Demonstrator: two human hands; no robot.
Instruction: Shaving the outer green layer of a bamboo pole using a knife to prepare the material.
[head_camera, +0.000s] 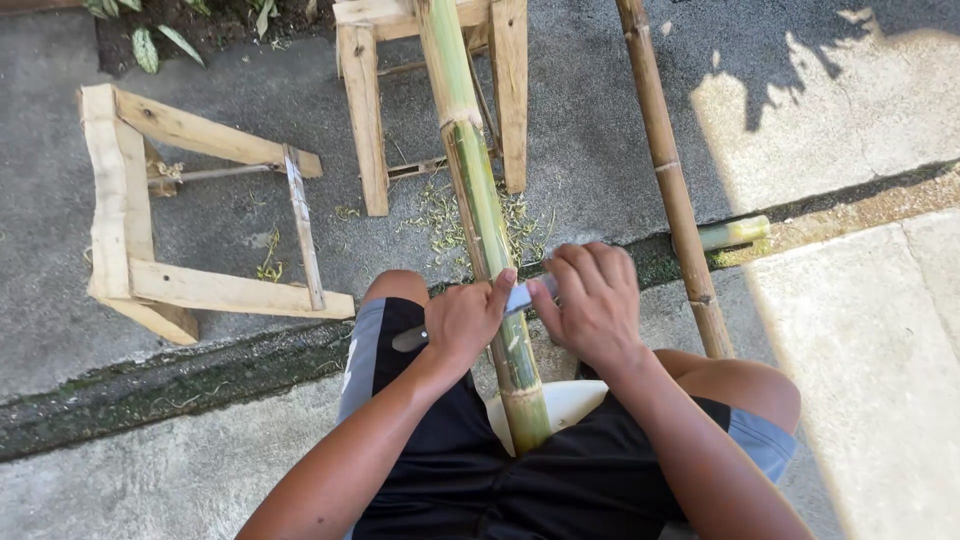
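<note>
The fingers (590, 275) of the right hand (592, 305) are curling together over the far end of a flat grey blade (522, 296), pressing down on it, while the left hand (462, 318) is clamping around the blade's near end, its thumb stretching up against the green bamboo pole (478, 215). Both hands are closing on the blade, which is lying crosswise on the pole, apparently so that it can be drawn along the stalk from both ends at once. The pole is running between the person's knees, its lower end resting near a pale seat (560, 400) under the person and its upper part leaning on a wooden stool (370, 110) beyond, which seems to be keeping it steady and tilted toward the body. Part of the pole's skin above the hands is looking scraped and streaked, and thin green shavings (445, 220) are lying on the concrete floor (600, 130) around the stool's legs. To the right, a second, browner bamboo pole (672, 180) is standing apart, with a short green offcut (735, 232) lying beside it along the mossy seam in the floor. At the left edge of the floor, another wooden frame (130, 230) is lying on its side. No packages, labels or signs are showing anywhere.
</note>
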